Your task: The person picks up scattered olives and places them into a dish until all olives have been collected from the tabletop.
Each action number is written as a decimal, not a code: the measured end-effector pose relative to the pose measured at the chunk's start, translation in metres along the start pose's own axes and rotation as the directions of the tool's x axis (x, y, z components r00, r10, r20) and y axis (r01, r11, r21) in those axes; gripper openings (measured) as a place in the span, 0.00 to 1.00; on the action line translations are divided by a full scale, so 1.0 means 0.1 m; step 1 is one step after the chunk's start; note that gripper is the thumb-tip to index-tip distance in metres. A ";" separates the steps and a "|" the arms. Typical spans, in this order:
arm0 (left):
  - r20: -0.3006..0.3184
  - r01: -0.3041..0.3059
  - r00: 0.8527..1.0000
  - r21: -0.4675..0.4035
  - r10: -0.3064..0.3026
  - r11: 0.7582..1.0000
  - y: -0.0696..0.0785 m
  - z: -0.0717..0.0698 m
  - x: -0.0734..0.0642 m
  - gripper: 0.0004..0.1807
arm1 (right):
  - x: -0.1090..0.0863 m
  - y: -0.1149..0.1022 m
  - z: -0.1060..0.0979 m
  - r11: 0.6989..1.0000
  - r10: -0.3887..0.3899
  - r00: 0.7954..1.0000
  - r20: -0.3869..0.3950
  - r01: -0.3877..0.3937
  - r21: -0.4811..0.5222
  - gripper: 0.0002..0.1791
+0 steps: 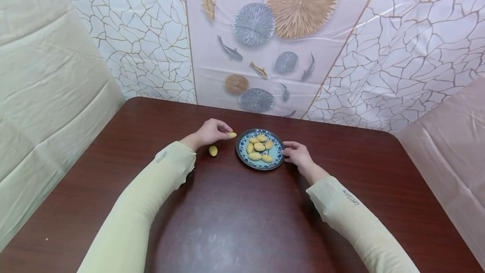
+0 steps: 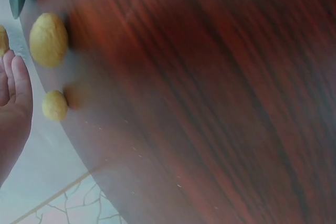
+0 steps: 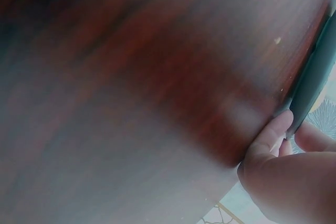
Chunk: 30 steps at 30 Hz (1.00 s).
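My left hand (image 1: 212, 131) pinches a small yellow potato (image 1: 232, 135) between thumb and fingertips, just left of the plate. In the left wrist view this hand (image 2: 14, 90) is at the left edge, with the held potato (image 2: 3, 40) partly cut off. Two more potatoes lie on the table close by, a larger-looking one (image 2: 49, 40) and a smaller-looking one (image 2: 54, 105); the head view shows only one of them (image 1: 213, 151). My right hand (image 1: 298, 153) grips the right rim of a blue-patterned round plate (image 1: 244, 160), which bears several potatoes (image 1: 259, 147).
The dark red-brown wooden table (image 1: 227, 214) has rounded far corners. Behind it hangs a patterned cloth (image 1: 151, 33) with fish and round motifs, and pale padded panels (image 1: 45, 75) rise at the left side. Pale sleeves cover both forearms.
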<state>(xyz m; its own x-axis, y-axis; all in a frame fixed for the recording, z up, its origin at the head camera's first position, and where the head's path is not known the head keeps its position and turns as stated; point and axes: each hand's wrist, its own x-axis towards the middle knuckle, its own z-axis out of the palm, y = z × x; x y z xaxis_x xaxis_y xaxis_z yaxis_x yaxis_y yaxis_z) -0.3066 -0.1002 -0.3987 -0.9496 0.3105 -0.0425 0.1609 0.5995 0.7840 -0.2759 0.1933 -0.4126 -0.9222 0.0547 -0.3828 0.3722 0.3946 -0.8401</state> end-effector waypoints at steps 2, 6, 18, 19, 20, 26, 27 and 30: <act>0.000 -0.005 1.000 -0.004 0.005 1.000 0.04 0.02 0.01 0.14 | 0.00 0.00 0.00 1.000 0.000 1.000 -0.001 0.000 -0.001 0.24; 0.006 -0.026 1.000 -0.007 0.026 1.000 0.10 0.09 0.04 0.13 | -0.01 0.00 -0.01 1.000 -0.002 1.000 0.001 0.002 0.002 0.24; 0.049 -0.072 0.996 -0.042 0.074 0.996 0.38 0.23 0.10 0.12 | -0.02 -0.02 -0.01 1.000 -0.014 1.000 0.000 0.014 -0.005 0.24; 0.052 -0.076 0.996 -0.043 0.078 0.996 0.39 0.25 0.10 0.11 | -0.02 -0.02 -0.01 1.000 -0.012 1.000 0.000 0.012 -0.004 0.24; 0.056 -0.079 0.995 -0.045 0.081 0.996 0.41 0.26 0.11 0.11 | -0.02 -0.02 -0.01 1.000 -0.011 1.000 0.000 0.011 -0.002 0.24; 0.066 -0.101 0.992 -0.058 0.104 0.993 0.50 0.37 0.14 0.11 | -0.02 -0.01 0.00 1.000 -0.006 1.000 -0.003 0.006 -0.004 0.24; 0.068 -0.105 0.992 -0.060 0.108 0.993 0.52 0.39 0.15 0.11 | -0.02 -0.01 0.00 1.000 -0.006 1.000 -0.004 0.006 -0.005 0.24; 0.075 -0.120 0.989 -0.057 0.124 0.991 0.54 0.45 0.17 0.11 | -0.03 -0.02 0.01 1.000 -0.008 1.000 -0.004 0.008 -0.003 0.24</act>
<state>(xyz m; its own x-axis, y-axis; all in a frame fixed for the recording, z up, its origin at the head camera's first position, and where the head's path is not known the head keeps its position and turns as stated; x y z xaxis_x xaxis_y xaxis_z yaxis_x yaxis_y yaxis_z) -0.3019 -0.0290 -0.3848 -0.8995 0.4369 0.0084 0.2577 0.5149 0.8176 -0.2740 0.1921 -0.4105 -0.9255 0.0558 -0.3747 0.3648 0.3981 -0.8417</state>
